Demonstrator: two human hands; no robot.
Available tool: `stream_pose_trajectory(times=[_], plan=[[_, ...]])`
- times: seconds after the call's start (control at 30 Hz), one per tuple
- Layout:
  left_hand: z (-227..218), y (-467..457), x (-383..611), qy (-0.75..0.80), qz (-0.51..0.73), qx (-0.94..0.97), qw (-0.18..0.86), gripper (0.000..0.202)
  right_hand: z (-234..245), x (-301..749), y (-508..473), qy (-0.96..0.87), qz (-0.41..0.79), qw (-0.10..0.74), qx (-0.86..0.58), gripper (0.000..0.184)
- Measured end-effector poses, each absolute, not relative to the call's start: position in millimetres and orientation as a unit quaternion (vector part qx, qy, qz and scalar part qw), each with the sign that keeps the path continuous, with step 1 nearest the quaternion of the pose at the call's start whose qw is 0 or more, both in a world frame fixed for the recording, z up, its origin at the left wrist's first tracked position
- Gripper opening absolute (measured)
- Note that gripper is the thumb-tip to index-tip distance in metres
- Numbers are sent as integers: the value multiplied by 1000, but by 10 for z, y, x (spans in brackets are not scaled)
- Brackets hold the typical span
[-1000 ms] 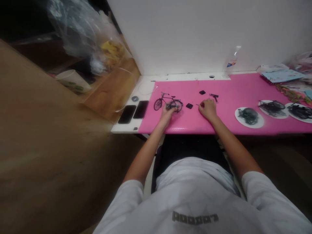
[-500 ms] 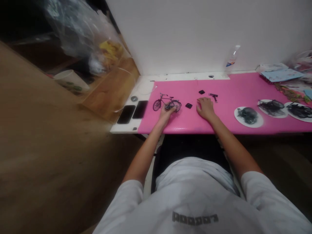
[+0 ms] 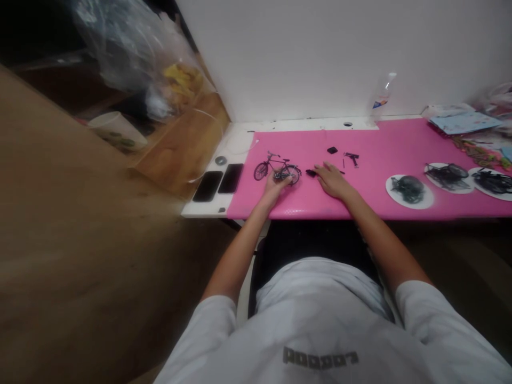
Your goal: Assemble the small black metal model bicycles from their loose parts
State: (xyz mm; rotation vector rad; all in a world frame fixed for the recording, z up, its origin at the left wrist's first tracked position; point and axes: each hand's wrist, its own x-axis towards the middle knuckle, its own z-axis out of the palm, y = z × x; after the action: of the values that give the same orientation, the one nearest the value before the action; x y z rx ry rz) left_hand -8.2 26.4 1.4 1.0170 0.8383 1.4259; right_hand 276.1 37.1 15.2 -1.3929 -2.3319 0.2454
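A small black model bicycle (image 3: 261, 171) stands on the pink sheet, its front wheel pointing left. My left hand (image 3: 275, 185) is closed round its lower rear part, near the pedals and back wheel. My right hand (image 3: 333, 181) rests palm down on the sheet, fingers apart, with the fingertips at a small black piece (image 3: 310, 173); whether they touch it I cannot tell. Behind that hand lies a black square piece (image 3: 332, 150). To its right are a toy-pistol-shaped black piece (image 3: 352, 158) and a thin dark stick (image 3: 343, 163).
White plates (image 3: 390, 200) with dark parts stand on the pink sheet (image 3: 288, 205) at the right. Two dark phones (image 3: 207, 186) lie at the left edge. A clear bottle (image 3: 384, 93) stands by the wall; papers (image 3: 464, 122) and plastic bags lie at far right.
My right hand has moved left, from beside the pistol-shaped piece to the near black piece, uncovering the thin stick. The bicycle, still in my left hand, has shifted slightly right.
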Motion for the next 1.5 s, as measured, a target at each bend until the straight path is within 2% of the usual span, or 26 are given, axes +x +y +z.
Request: stream_pose_trajectory(times=[0.2, 0.37, 0.53, 0.77, 1.27, 1.5], plan=[[-2, 277, -81, 355, 606, 433, 565, 70, 139, 2770, 378, -833, 67, 247, -491, 50], [56, 240, -63, 362, 602, 425, 571, 69, 217, 2739, 330, -828, 63, 268, -489, 52], [98, 217, -53, 373, 596, 424, 571, 69, 216, 2711, 345, -792, 82, 323, -511, 51], [73, 211, -79, 363, 592, 449, 562, 68, 242, 2735, 342, -764, 76, 335, -547, 26], [94, 214, -48, 353, 587, 449, 573, 76, 197, 2723, 373, -751, 100, 354, -548, 35], [52, 240, -70, 345, 578, 475, 566, 68, 209, 2726, 342, -758, 105, 366, -529, 33]])
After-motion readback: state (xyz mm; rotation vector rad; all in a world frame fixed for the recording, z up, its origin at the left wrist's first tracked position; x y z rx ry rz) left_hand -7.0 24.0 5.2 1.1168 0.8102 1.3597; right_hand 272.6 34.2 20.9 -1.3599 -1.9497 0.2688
